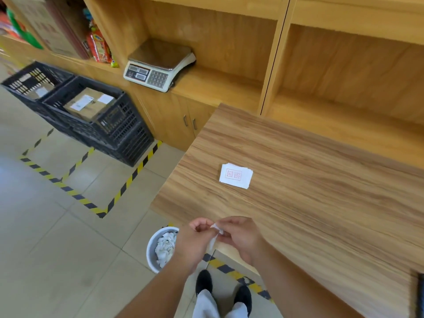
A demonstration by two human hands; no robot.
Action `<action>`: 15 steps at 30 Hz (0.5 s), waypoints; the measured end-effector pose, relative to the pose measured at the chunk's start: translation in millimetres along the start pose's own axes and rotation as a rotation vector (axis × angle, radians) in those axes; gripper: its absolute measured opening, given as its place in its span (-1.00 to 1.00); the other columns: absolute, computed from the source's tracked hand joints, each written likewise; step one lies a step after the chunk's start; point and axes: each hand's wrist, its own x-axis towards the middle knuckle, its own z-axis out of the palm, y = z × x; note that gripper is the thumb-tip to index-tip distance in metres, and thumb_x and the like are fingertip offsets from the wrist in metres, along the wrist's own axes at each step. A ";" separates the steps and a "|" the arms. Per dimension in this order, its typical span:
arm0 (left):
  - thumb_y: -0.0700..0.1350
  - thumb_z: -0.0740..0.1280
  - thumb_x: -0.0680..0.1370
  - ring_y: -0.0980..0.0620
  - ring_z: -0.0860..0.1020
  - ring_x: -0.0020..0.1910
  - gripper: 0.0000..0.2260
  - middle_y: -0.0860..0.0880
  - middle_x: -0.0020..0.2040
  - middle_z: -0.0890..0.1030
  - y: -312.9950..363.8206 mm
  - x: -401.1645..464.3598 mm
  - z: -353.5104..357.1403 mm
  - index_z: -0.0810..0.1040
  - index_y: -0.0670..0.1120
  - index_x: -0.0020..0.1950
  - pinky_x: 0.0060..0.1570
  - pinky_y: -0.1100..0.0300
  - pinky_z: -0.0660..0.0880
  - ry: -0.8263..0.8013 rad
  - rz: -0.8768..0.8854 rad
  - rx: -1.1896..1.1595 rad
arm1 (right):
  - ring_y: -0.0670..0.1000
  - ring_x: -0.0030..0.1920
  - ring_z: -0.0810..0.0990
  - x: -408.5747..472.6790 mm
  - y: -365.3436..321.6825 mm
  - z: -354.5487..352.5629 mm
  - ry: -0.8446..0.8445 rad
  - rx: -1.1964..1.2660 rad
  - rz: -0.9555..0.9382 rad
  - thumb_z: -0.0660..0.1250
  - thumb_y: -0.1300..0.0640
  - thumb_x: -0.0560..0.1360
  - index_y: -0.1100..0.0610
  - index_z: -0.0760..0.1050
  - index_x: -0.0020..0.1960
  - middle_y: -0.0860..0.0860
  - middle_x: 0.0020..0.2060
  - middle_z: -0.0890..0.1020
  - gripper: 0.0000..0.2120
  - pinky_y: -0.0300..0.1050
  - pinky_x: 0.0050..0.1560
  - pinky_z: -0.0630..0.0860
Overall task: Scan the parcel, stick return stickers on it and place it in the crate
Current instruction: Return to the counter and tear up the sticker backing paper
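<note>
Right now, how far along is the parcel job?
Done, it seems: a brown cardboard parcel bearing white labels lies in the nearer black plastic crate. In hand: both hands, left and right, pinch a small white paper scrap, likely sticker backing, near the white waste bin. Left: the white sticker stack waits; no parcel lies on the wooden table.
</note>
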 end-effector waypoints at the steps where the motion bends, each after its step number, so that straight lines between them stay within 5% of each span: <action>1: -0.05 0.55 0.36 -0.23 0.66 -0.12 -0.83 -0.24 -0.11 0.71 -1.8 -2.0 -5.9 0.74 -0.04 -0.09 -0.01 -0.08 0.60 0.003 -0.004 -0.013 | 0.06 -0.21 0.72 -0.3 1.4 3.8 -0.004 0.012 0.003 0.51 0.34 0.48 0.40 0.69 -0.04 0.25 -0.18 0.70 -0.89 -0.09 -0.03 0.71; 5: -0.28 0.40 0.56 -0.13 0.69 0.13 -0.80 -0.26 0.11 0.71 -5.7 -10.7 -32.2 0.71 -0.18 0.15 0.12 0.13 0.58 -0.130 -0.095 -0.235 | 0.06 -0.27 0.71 3.0 3.6 22.6 0.006 0.055 0.031 0.47 0.41 0.50 0.43 0.65 -0.05 0.22 -0.22 0.69 -0.94 -0.13 -0.14 0.70; 9: -0.37 0.34 0.59 -0.06 0.69 0.16 -0.73 -0.19 0.13 0.73 -11.0 -22.1 -60.6 0.68 -0.19 0.24 0.06 0.30 0.58 -0.178 -0.063 -0.311 | 0.06 -0.30 0.70 9.5 11.5 52.1 0.004 0.062 0.077 0.44 0.43 0.51 0.38 0.64 -0.09 0.20 -0.27 0.69 -0.98 -0.13 -0.20 0.66; 15: -0.18 0.58 0.41 -0.03 0.71 -0.04 -0.74 -0.11 -0.07 0.74 -44.9 -28.6 -112.4 0.67 -0.08 0.07 0.04 0.13 0.54 0.038 -0.091 -0.260 | 0.13 -0.18 0.65 13.1 43.7 107.8 -0.136 -0.061 0.237 0.43 0.40 0.50 0.40 0.66 -0.02 0.22 -0.20 0.68 -0.92 -0.04 -0.06 0.67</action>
